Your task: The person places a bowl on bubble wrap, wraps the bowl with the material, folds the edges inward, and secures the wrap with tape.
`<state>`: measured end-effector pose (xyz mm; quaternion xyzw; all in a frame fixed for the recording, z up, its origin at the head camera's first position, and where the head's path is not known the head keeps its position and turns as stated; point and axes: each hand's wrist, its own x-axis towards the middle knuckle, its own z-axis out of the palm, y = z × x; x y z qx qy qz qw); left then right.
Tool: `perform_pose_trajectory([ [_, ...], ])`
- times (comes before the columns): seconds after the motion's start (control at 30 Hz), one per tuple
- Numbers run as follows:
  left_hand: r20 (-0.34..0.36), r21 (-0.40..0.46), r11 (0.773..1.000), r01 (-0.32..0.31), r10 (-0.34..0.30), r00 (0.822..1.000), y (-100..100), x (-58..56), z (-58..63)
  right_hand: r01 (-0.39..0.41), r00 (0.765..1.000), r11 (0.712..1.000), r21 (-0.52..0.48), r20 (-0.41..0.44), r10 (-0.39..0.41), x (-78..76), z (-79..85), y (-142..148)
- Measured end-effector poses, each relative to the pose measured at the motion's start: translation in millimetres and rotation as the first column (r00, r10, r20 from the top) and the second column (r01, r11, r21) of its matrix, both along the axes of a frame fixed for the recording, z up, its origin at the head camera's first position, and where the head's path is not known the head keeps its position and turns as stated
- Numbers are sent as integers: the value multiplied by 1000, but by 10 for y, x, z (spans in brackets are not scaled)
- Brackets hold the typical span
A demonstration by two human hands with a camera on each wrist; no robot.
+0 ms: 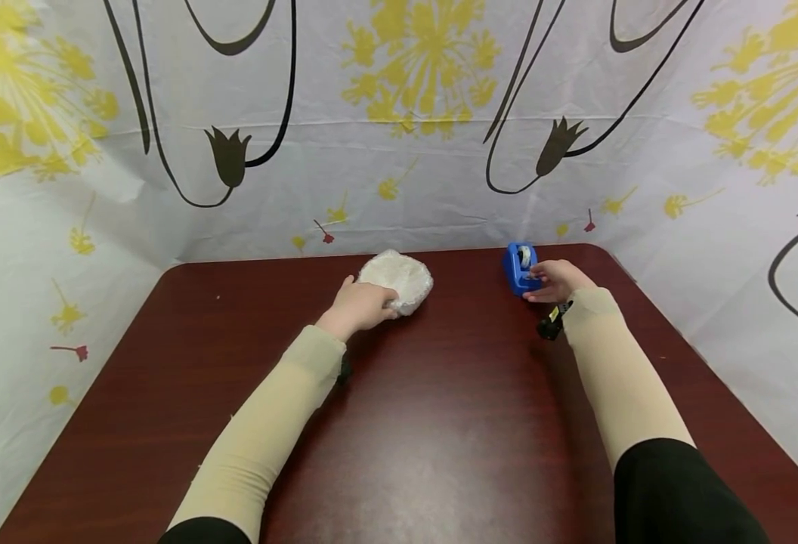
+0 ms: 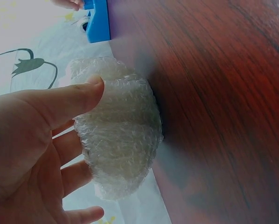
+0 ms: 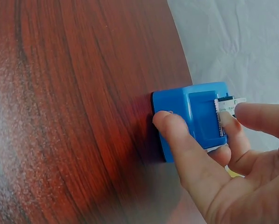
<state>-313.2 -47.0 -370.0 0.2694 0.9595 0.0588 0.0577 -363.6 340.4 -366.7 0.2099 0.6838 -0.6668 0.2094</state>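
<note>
A round bundle in bubble wrap (image 1: 406,281) sits toward the far edge of the table. My left hand (image 1: 361,306) grips its near side, the thumb lying across the wrap (image 2: 123,126) and the other fingers partly hidden behind it in the left wrist view. To the right stands a blue tape dispenser (image 1: 513,281) with a roll of tape in it. My right hand (image 1: 557,281) holds the dispenser's near end. In the right wrist view the thumb presses the blue body (image 3: 174,100), while other fingers reach the serrated cutter (image 3: 219,116) and the tape end.
Both things rest on a dark red-brown wooden table (image 1: 399,423) with rounded far corners. A white cloth (image 1: 433,181) with yellow and dark flower prints hangs behind it and along the sides. A small black device (image 1: 549,326) is at my right wrist.
</note>
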Motion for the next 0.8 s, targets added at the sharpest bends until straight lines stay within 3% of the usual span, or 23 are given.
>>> perform_pose_trajectory([
  [0.53,-12,2,1000,-6,6,1000,21,4,-12,44,997,993,-114,69,-36,41,39,40],
  [0.8,-18,4,1000,-3,3,1000,19,0,-11,24,1000,994,-109,-16,-26,160,36,34],
])
